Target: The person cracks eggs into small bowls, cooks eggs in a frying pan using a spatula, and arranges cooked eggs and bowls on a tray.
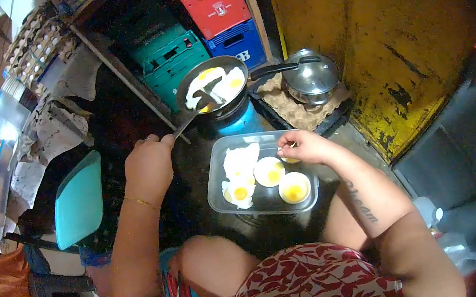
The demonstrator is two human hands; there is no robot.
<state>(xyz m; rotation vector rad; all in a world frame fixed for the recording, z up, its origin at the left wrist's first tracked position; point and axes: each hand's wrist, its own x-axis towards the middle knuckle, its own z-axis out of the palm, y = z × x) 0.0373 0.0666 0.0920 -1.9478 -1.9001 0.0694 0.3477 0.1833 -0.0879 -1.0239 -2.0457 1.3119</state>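
Note:
My left hand (150, 166) is closed around the handle of a metal turner (186, 124), whose blade end reaches into a frying pan (219, 63). Fried eggs (233, 82) with yellow yolks lie in that pan, at the turner's tip. Between my knees and the stove sits a clear plastic container (266, 199) holding several fried eggs; a round one (294, 189) is at its near right. Over its far right corner my right hand (307, 146) is pinched, fingertips right at another egg (292, 159) partly hidden beneath. What the fingers pinch I cannot tell.
A lidded pot (310, 76) stands on an egg tray (281, 103) right of the pan, near a yellow panel (379, 49). Red (214, 4), blue and green crates are stacked behind. A turquoise lid (78, 200) and stacked egg trays (38, 46) are on the left.

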